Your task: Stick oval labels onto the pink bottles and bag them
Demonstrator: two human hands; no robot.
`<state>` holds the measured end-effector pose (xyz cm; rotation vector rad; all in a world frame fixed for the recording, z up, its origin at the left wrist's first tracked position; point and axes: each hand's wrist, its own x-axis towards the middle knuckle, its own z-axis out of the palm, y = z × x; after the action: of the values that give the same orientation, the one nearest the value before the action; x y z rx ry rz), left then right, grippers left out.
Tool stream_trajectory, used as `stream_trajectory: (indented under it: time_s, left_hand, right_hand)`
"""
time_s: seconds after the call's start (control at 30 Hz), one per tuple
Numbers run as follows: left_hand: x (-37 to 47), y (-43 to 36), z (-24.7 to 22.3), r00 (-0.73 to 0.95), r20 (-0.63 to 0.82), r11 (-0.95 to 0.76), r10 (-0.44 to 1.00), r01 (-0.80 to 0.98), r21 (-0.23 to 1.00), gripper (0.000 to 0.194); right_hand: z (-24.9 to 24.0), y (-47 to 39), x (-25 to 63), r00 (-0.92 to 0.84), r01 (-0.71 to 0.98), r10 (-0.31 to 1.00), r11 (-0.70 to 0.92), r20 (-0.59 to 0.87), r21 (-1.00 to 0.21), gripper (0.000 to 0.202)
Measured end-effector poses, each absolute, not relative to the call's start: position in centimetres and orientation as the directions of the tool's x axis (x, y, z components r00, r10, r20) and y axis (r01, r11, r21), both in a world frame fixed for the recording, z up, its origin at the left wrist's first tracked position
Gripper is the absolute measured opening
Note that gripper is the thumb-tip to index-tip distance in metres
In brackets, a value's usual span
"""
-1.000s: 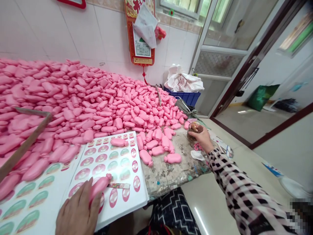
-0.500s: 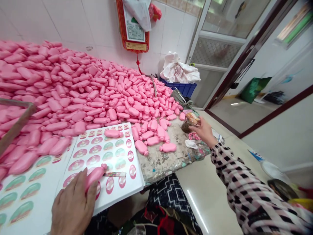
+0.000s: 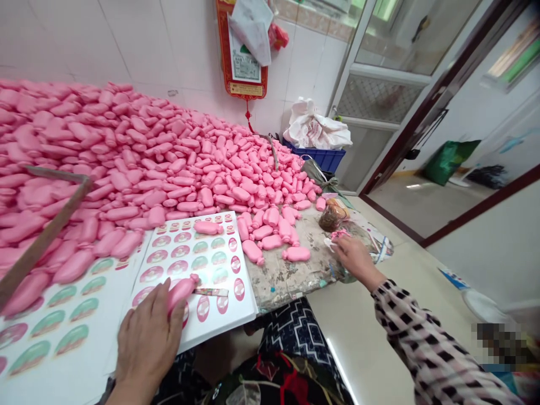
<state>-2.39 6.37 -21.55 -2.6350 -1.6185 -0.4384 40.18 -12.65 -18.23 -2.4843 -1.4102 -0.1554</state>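
Note:
My left hand (image 3: pixel 147 332) is closed around a pink plastic bottle (image 3: pixel 180 293), which lies tilted over the sticker sheets (image 3: pixel 248 304). A thin strip with a patterned side (image 3: pixel 213 292) pokes out beside the bottle's neck. Another pink bottle (image 3: pixel 208 227) rests near the top of the same sheets. Over at the worktop's right end, my right hand (image 3: pixel 356 256) has its fingertips pinched at a small white crumpled piece (image 3: pixel 329 243); the fingers partly cover it. Small pink bits (image 3: pixel 340 233) lie just behind those fingers, next to a brown plastic-wrapped roll (image 3: pixel 329 219).
A big heap of pink bottles (image 3: pixel 139 140) fills the back and left, with a wooden frame (image 3: pixel 54 225) on it. Several loose bottles (image 3: pixel 272 242) lie on the stained worktop (image 3: pixel 291 281). Behind stands a blue crate (image 3: pixel 331 160) with white bags.
My right hand has let go of the plastic-wrapped roll and come down nearer, to the white crumpled piece. My left hand still holds the bottle. The view has shifted slightly.

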Motion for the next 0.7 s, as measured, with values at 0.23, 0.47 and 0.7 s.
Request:
stream_trajectory:
  time_s: [0.23, 0.47, 0.7]
  left_hand:
    - [-2.4, 6.1, -21.8, 0.416, 0.291, -0.467, 0.862, 0.874, 0.134, 0.059]
    - [-2.3, 5.8, -21.5, 0.413, 0.309, -0.468, 0.856, 0.874, 0.129, 0.056]
    - [-2.3, 5.6, -21.5, 0.414, 0.309, -0.470, 0.856, 0.872, 0.135, 0.055]
  right_hand:
    - [-14.3, -9.7, 33.8, 0.555, -0.032, 0.829, -0.064, -0.071, -0.997, 0.029]
    - [-12.6, -6.3, 27.1, 0.341, -0.471, 0.923, 0.003, -0.179, -0.882, 0.033]
    - [-12.3, -4.3, 23.6, 0.273, -0.412, 0.950, -0.024, -0.148, -0.911, 0.029]
